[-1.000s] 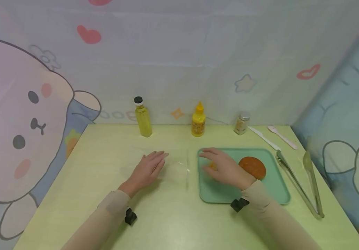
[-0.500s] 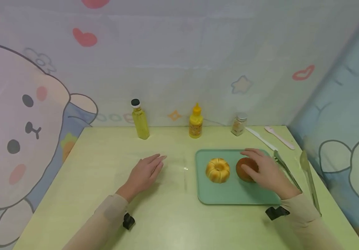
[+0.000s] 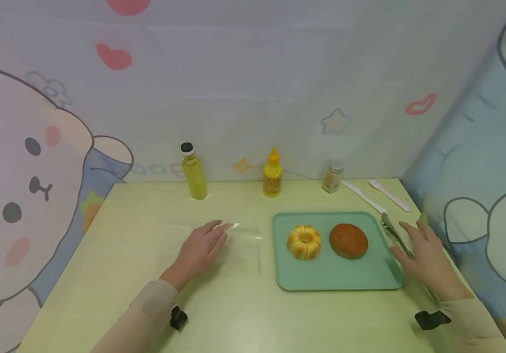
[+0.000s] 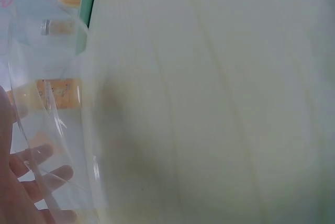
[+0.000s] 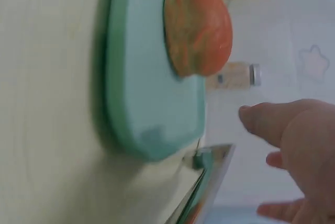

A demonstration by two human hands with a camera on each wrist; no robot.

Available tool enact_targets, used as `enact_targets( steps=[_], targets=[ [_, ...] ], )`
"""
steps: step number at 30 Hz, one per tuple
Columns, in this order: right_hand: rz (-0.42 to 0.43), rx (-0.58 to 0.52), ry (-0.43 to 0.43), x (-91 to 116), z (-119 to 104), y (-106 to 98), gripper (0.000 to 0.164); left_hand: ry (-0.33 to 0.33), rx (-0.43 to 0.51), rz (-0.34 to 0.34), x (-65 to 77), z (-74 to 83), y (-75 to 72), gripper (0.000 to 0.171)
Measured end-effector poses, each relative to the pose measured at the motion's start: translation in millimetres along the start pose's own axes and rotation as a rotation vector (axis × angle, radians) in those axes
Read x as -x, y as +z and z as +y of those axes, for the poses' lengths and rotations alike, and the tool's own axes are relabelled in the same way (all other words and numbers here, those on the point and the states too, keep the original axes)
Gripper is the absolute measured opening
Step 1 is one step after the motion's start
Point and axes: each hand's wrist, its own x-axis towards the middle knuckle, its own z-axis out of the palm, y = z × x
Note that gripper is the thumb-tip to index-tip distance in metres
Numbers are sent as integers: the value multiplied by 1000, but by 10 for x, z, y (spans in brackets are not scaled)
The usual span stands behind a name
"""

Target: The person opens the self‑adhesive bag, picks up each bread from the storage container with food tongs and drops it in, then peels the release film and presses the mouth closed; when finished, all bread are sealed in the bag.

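hovering right hand (image 3: 429, 260) beside metal tongs (image 3: 393, 230)

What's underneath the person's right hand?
Metal tongs on the table: one tip shows beside the right hand, which covers much of the rest. Anything else beneath can't be seen.

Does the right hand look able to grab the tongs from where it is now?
Likely yes: the right hand appears over the tongs, fingers spread, just beyond the green tray's right edge, and I see nothing blocking its way.
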Motion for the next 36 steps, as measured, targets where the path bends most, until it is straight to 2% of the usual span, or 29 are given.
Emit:
enact_targets(
  steps=[3,6,9,12,19,23,27,31,36],
  targets=[
    [-84,42,97,73,145,-23,84,-20,0,-6,20,2,10,37],
    [-148,79,151,126,257,-15,96,-39,12,-7,42,-2,27,37],
    [-150,92,178,156,347,18,100,-48,29,-4,58,-12,47,37],
    [-130,81,202,173,403,40,96,-46,40,5,62,-21,65,37],
    [-113,77,212,194,458,-4,62,-40,58,11,60,-19,79,38],
    [-50,58,199,227,504,-16,57,-43,70,6,60,-5,74,38],
    [-8,22,202,273,556,-21,72,-43,76,6,53,7,71,38],
    [-70,4,240,317,566,-77,89,-39,74,8,41,13,64,38],
    [-114,31,233,346,526,-185,95,-5,66,37,16,1,65,36]
  ],
)
